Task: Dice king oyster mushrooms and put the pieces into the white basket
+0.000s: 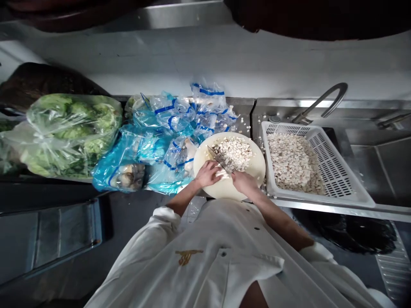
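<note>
My right hand (244,183) is closed round the handle of a kitchen knife (221,161), whose blade slants up to the left across a round cutting board (231,193). Beside the blade, my left hand (208,173) rests with curled fingers on white pieces that look like mushroom; the fingertips partly hide them. Beyond the knife lies a heap of small diced mushroom pieces (239,152), some with brownish edges. Paler strips sit on the board between my two hands.
Right of the board, a white perforated basket (345,171) holds many chopped pieces (290,160), near a curved faucet (335,96). To the left lie blue-striped plastic bags (180,113), a blue bag (111,160) and a clear bag of leafy greens (75,132). A black bag (359,233) is below right.
</note>
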`<control>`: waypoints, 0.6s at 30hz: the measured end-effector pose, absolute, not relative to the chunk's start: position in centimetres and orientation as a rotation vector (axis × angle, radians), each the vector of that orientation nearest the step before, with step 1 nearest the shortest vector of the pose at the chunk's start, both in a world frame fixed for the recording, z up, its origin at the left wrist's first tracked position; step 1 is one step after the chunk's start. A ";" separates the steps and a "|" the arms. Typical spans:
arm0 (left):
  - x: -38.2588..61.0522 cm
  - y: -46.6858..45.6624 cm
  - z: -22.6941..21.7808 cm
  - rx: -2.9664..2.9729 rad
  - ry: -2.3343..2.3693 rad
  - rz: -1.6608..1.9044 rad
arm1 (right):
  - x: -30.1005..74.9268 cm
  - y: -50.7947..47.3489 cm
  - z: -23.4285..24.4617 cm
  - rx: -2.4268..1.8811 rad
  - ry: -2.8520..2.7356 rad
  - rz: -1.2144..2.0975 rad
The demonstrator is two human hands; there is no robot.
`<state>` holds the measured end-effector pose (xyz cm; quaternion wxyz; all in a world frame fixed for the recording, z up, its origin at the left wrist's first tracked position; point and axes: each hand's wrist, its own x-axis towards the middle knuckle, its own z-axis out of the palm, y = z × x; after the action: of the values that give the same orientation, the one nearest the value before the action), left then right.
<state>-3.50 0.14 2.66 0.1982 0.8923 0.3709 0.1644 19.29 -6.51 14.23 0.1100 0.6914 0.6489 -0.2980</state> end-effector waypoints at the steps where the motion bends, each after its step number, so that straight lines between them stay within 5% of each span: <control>1: -3.7 0.1 2.7 2.486 1.026 0.461 | 19.2 -6.6 14.1 2.036 1.929 -0.848; 18: -6.1 0.0 2.1 2.452 0.808 0.514 | 15.0 -7.5 13.0 2.078 1.801 -0.692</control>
<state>-6.10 -0.01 2.11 0.2520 0.9015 0.2970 0.1888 15.01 -7.48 13.00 0.1522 0.7243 0.6276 -0.2413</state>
